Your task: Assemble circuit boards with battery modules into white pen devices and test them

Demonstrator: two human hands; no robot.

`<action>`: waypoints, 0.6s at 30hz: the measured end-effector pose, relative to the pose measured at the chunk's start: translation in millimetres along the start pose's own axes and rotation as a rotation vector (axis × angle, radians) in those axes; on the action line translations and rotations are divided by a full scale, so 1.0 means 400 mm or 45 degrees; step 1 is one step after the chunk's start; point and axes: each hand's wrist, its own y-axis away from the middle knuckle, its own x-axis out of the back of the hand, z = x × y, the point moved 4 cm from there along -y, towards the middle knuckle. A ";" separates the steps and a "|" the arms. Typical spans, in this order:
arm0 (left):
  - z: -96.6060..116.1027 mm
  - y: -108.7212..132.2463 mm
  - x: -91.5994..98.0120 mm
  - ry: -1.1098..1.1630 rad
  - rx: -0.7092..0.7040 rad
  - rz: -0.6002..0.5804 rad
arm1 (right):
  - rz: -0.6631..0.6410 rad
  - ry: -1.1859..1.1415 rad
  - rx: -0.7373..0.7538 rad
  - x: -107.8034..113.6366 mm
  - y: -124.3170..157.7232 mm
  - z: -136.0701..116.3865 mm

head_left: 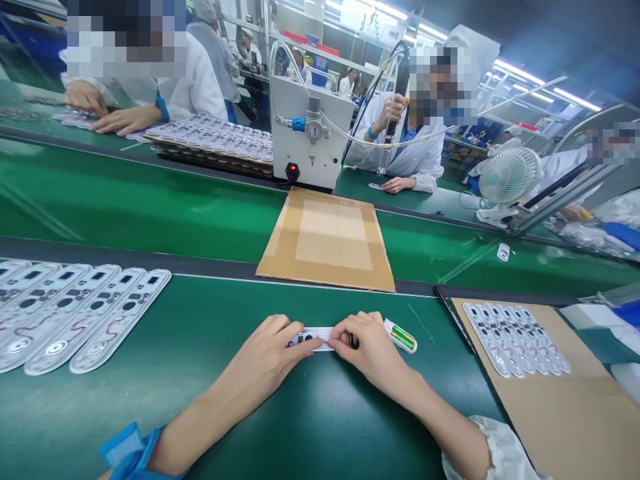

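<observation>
A narrow white circuit panel with dark parts on it lies flat on the green work surface in front of me. My left hand holds its left end, thumb and fingers closed on it. My right hand has thumb and index finger pinched together over the panel's middle, close to my left fingertips. A small dark round part shows under the right fingers. From beyond that hand sticks out a white battery holder with green batteries; whether it is joined to the panel is hidden.
Rows of similar panels lie at left and on a cardboard sheet at right. Another cardboard sheet bridges the green belt. Beyond are a gauge box, stacked panels, a fan and co-workers.
</observation>
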 end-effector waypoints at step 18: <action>0.004 0.008 -0.005 -0.154 -0.157 0.010 | -0.015 0.080 -0.025 -0.002 -0.001 -0.015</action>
